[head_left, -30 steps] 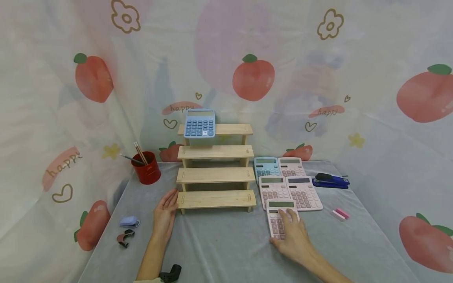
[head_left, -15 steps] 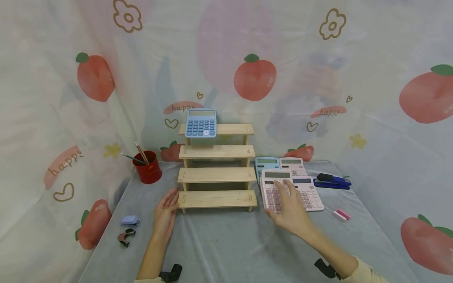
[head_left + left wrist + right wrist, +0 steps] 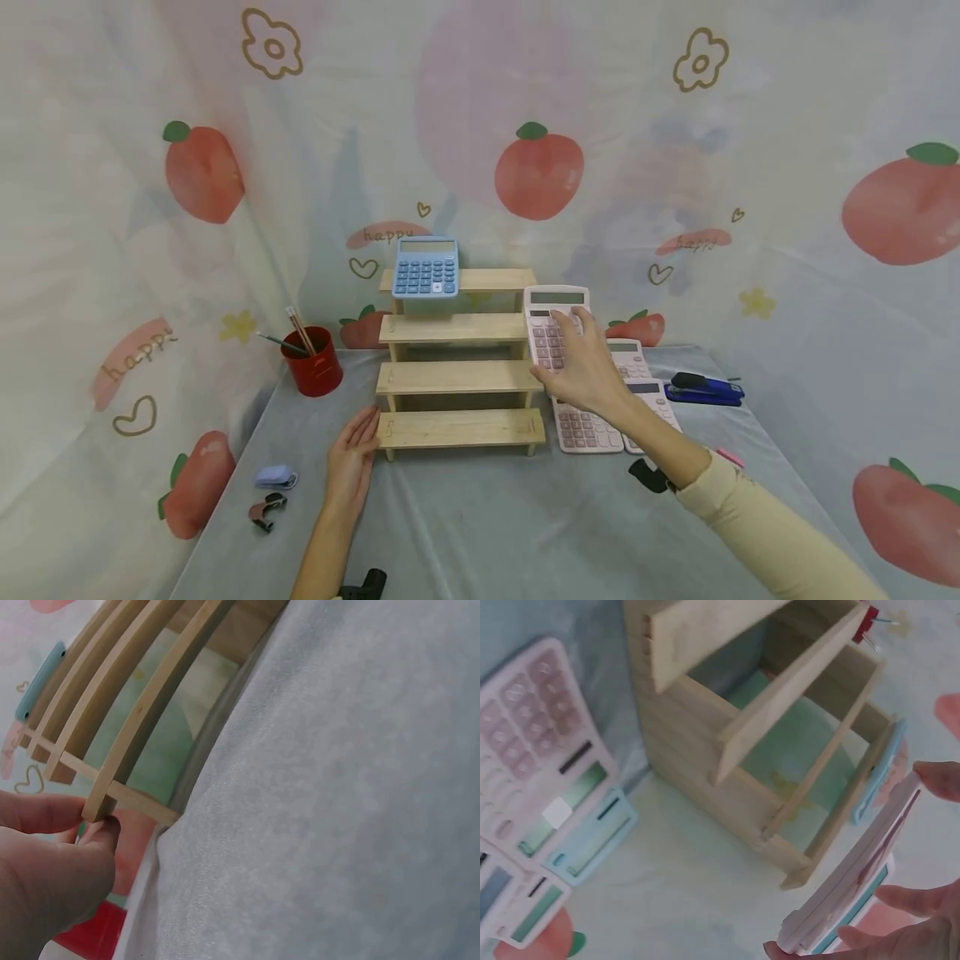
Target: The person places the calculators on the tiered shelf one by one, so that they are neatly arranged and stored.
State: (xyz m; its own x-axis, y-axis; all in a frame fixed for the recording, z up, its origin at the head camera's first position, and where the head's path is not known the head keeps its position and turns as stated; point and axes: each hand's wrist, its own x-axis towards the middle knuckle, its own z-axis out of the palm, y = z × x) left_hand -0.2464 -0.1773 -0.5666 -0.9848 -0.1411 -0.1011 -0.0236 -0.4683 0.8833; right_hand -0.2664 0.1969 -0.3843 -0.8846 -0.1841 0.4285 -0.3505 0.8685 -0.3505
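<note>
My right hand (image 3: pixel 585 367) grips a pink calculator (image 3: pixel 542 329) by its sides and holds it raised beside the upper right of a four-step wooden stand (image 3: pixel 459 428). In the right wrist view that calculator (image 3: pixel 840 881) appears edge-on between thumb and fingers. My left hand (image 3: pixel 351 467) pinches the left end of the lowest step, thumb and finger on either side of the board (image 3: pixel 127 754) in the left wrist view. A blue calculator (image 3: pixel 425 271) leans on the top step at left. Pink calculators (image 3: pixel 588 432) lie right of the stand, with a light blue one (image 3: pixel 592 836) behind.
At left stands a red cup (image 3: pixel 315 373) with pencils, behind a small blue stapler (image 3: pixel 276 477) and a brown staple remover (image 3: pixel 266 512). A dark blue stapler (image 3: pixel 705 390) lies at right. A pink eraser (image 3: pixel 729 457) is partly hidden by the right arm.
My right hand has lifted the pink calculator from the table in front of the others, up and leftward to the stand's upper right. My left hand stays at the lowest step.
</note>
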